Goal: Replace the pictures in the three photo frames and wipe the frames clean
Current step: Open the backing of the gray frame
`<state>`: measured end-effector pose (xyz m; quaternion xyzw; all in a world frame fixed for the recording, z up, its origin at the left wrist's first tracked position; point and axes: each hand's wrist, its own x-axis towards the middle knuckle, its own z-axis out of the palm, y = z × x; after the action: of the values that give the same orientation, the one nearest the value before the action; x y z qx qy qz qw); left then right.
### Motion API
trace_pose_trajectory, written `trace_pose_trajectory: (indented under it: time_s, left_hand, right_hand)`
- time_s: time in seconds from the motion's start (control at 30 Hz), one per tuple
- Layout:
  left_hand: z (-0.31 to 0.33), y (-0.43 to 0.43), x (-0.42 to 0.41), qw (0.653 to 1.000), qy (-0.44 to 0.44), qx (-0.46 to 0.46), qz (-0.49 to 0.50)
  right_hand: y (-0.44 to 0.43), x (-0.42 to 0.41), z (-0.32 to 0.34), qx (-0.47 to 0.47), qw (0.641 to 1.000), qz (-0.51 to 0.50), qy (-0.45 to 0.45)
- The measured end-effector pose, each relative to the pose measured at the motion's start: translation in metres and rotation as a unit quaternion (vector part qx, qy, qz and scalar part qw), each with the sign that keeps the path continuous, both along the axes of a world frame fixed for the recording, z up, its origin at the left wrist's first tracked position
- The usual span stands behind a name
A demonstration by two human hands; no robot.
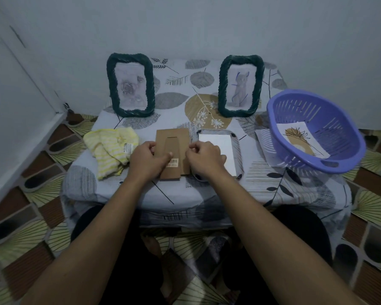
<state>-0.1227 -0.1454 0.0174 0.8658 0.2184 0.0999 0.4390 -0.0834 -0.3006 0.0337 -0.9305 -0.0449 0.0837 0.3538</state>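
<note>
While a crumpled yellow-and-white striped cloth [110, 150] lies at the left of the table, the left hand [149, 160] grips the brown cardboard backing board [173, 144] by its left edge, thumb on top. The right hand [204, 158] pinches its right edge, just beside the dark flat-lying photo frame [239, 157].

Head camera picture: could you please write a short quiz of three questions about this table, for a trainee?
1. True or false: the left hand and the right hand both touch the cardboard back.
2. What lies inside the basket?
3. The yellow cloth lies: A in the basket; B left of the cardboard back; C right of the basket.
Key: 1 true; 2 a picture; 3 B.
</note>
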Motion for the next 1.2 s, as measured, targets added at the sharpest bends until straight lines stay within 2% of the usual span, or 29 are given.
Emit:
trace_pose_trajectory:
  time_s: [0.13,0.37,0.5,0.63,0.8,0.93,1.03,1.2]
  left_hand:
    - [-0.001,0.008,-0.001,0.997,0.014,0.070,-0.017]
    - [-0.011,0.012,0.004,0.985,0.044,0.159,-0.047]
    - [-0.012,0.005,-0.002,0.968,0.038,0.241,-0.053]
    - [-0.006,-0.006,-0.003,0.949,0.007,0.310,-0.058]
    - [0.003,-0.028,0.009,0.945,-0.046,0.300,-0.122]
    - [0.004,-0.050,0.021,0.938,-0.074,0.264,-0.213]
    - [-0.001,-0.063,0.032,0.932,-0.029,0.256,-0.255]
    - [-0.007,-0.075,0.049,0.922,0.050,0.283,-0.259]
  right_hand:
    - [0.014,-0.003,-0.006,-0.145,0.987,0.066,-0.026]
    - [0.015,-0.004,-0.005,-0.241,0.960,0.099,-0.104]
    - [0.009,-0.003,-0.007,-0.227,0.961,0.112,-0.110]
    - [-0.006,0.002,-0.003,-0.152,0.976,0.111,-0.109]
    - [-0.040,0.011,0.002,-0.045,0.990,0.076,-0.106]
    - [-0.075,0.016,-0.005,-0.096,0.988,0.044,-0.116]
    - [-0.097,0.017,-0.012,-0.125,0.983,0.019,-0.132]
    - [-0.115,0.016,-0.023,-0.156,0.980,0.029,-0.123]
